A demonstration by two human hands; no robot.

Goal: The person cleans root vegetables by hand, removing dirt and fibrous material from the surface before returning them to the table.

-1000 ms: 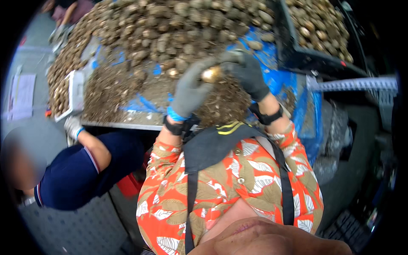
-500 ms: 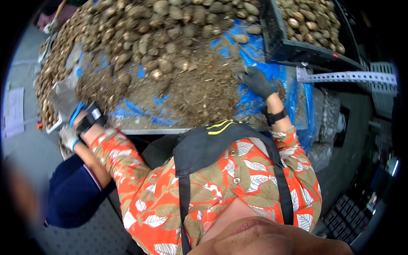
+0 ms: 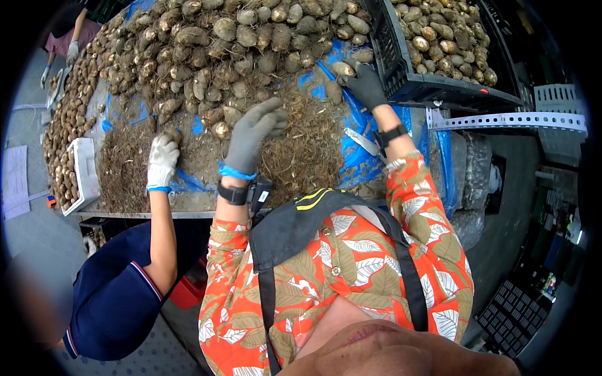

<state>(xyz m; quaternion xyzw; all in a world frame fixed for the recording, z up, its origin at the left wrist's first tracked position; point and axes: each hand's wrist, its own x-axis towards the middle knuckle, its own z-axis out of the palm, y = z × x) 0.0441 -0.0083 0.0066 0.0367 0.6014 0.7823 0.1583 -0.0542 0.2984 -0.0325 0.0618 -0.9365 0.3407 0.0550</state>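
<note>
My left hand (image 3: pixel 254 135), in a grey glove with a blue cuff, hovers over the root scraps beside the taro pile (image 3: pixel 244 47). Its fingers are stretched out and slightly blurred, and nothing shows in them. Up at the right, my right hand (image 3: pixel 366 88) in a dark grey glove reaches to a pale brown taro (image 3: pixel 342 69) lying on blue plastic sheeting. Thumb and fingers are apart at the taro's near side, and their undersides are hidden. Below that hand, a knife (image 3: pixel 362 141) with a light blade lies on the sheeting.
A black crate (image 3: pixel 404 78) full of taros stands at the far right, near a white perforated metal strip (image 3: pixel 508 116). A co-worker's white-gloved hand (image 3: pixel 164 160) works at my left, close to a white tray (image 3: pixel 86 169). Another person stands at the far left.
My left hand has swung from the table's left end to its middle. My right hand has moved up to the taro, and the knife now shows. The co-worker's white-gloved hand has come onto the table.
</note>
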